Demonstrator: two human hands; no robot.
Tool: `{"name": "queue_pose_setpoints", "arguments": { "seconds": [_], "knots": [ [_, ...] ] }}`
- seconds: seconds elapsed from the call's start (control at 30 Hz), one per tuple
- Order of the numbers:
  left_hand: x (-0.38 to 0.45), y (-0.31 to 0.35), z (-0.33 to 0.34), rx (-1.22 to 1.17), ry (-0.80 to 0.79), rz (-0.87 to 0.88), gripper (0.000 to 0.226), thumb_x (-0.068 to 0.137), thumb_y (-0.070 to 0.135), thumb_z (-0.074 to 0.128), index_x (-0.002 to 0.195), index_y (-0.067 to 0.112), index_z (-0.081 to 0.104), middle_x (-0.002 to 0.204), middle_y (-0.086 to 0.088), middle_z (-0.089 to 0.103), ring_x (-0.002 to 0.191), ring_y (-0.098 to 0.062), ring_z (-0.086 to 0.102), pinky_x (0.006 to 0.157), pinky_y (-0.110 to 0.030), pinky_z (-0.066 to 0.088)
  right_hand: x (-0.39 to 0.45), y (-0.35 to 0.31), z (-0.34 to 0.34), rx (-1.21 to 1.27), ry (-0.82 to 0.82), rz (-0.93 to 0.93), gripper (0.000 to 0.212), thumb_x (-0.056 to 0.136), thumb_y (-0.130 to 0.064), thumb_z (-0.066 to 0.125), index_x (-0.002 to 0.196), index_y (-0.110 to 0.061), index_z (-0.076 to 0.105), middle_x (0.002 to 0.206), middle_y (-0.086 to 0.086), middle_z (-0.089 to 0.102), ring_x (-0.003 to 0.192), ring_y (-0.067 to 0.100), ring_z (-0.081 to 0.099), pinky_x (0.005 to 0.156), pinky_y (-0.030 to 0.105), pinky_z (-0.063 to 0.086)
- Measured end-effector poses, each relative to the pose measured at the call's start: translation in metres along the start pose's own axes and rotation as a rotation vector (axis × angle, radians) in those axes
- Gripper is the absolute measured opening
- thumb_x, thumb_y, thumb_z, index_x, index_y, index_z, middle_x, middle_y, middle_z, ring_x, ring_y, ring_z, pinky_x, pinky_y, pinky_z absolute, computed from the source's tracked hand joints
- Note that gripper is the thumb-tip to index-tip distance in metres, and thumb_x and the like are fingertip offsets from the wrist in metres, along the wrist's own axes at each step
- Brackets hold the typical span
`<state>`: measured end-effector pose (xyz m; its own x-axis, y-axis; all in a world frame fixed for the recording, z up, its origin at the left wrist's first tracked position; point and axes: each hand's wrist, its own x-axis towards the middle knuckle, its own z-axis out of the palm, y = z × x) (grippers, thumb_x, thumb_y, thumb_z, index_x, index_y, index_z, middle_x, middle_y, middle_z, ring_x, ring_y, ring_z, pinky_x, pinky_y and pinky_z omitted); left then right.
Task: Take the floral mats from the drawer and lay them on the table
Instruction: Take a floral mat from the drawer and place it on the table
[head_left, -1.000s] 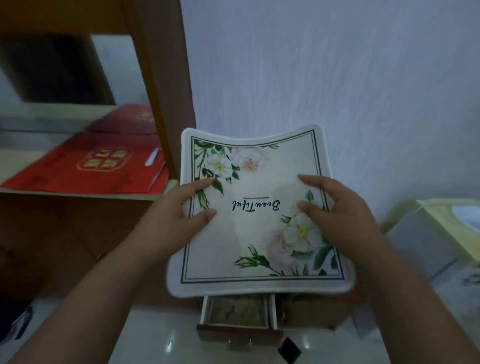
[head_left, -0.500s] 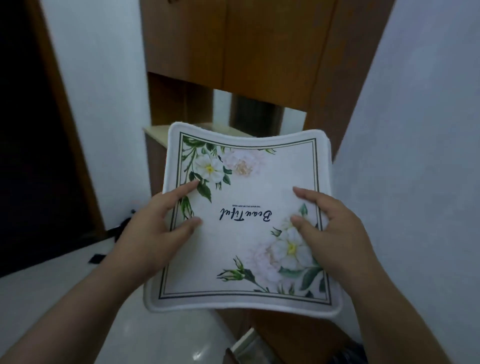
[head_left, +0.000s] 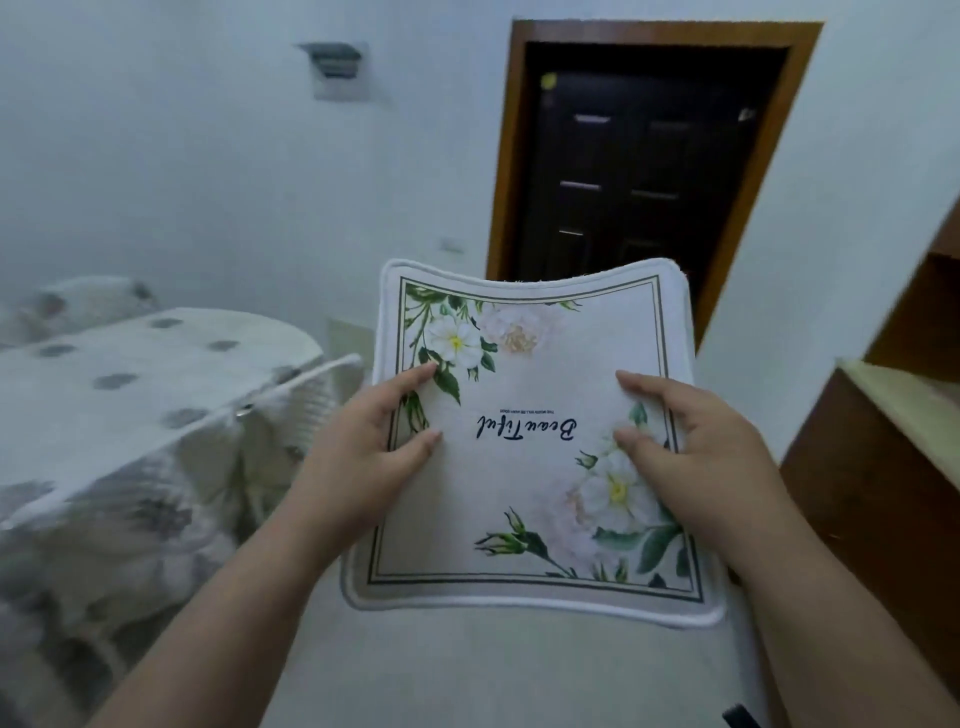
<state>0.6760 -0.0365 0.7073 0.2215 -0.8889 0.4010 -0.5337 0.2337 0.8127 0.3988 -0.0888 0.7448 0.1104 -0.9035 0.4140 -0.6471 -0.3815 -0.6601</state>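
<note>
White-edged floral mat (head_left: 524, 457) hangs in the air before a dark door (head_left: 644, 171), pinched at its sides by left hand (head_left: 363, 457) and right hand (head_left: 696, 462); table (head_left: 130, 374) stands left.

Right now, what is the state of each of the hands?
Left hand: holding the floral mats at their left edge.
Right hand: holding the same mats at their right edge.

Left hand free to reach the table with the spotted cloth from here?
Probably not yet. The left hand grips the floral mats together with the right hand, and the table lies off to the left, apart from both; nothing blocks the way.
</note>
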Motion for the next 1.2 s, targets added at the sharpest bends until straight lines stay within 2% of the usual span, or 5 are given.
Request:
{"name": "queue_pose_setpoints", "arguments": {
  "seconds": [0.53,0.67,0.87,1.07,1.2],
  "knots": [
    [-0.12,-0.111,-0.29,0.158,0.451,-0.315,0.058,0.088,0.02,0.076,0.135,0.047,0.058,0.135,0.021,0.059,0.118,0.009,0.056,0.109,-0.028,0.045,-0.025,-0.219,0.273,0.241,-0.424,-0.276,0.044,0.089,-0.029,0.071,0.128,-0.045,0.06,0.113,-0.013,0.053,0.108,0.009,0.057,0.103,0.036,0.049],
    [-0.133,-0.139,-0.331,0.109,0.535,-0.361,0.058,0.088,0.013,0.076,0.134,0.045,0.06,0.128,0.028,0.058,0.109,0.022,0.054,0.099,-0.014,0.043,-0.03,-0.255,0.329,0.262,-0.475,-0.321,0.044,0.088,-0.028,0.071,0.127,-0.046,0.059,0.108,-0.02,0.05,0.106,0.005,0.054,0.101,0.03,0.047],
    [-0.109,-0.193,-0.373,0.092,0.623,-0.401,0.058,0.087,0.006,0.075,0.134,0.038,0.063,0.122,0.028,0.06,0.108,0.026,0.051,0.09,0.0,0.042,-0.007,-0.283,0.408,0.278,-0.545,-0.322,0.047,0.086,-0.026,0.073,0.129,-0.042,0.061,0.117,-0.009,0.052,0.109,0.009,0.056,0.099,0.025,0.045],
    [-0.036,-0.25,-0.378,0.152,0.654,-0.446,0.059,0.088,0.01,0.075,0.135,0.043,0.061,0.122,0.032,0.057,0.109,0.026,0.049,0.094,-0.006,0.041,0.067,-0.277,0.486,0.268,-0.583,-0.315,0.052,0.084,-0.026,0.074,0.131,-0.04,0.061,0.12,-0.006,0.057,0.109,0.011,0.055,0.1,0.028,0.046],
    [0.027,-0.288,-0.369,0.21,0.666,-0.509,0.061,0.088,0.018,0.076,0.135,0.052,0.057,0.136,0.02,0.056,0.12,0.005,0.055,0.109,-0.03,0.043,0.139,-0.263,0.537,0.254,-0.63,-0.352,0.052,0.086,-0.028,0.072,0.134,-0.042,0.058,0.122,-0.009,0.055,0.103,0.005,0.05,0.092,0.021,0.039]
  ]
}}
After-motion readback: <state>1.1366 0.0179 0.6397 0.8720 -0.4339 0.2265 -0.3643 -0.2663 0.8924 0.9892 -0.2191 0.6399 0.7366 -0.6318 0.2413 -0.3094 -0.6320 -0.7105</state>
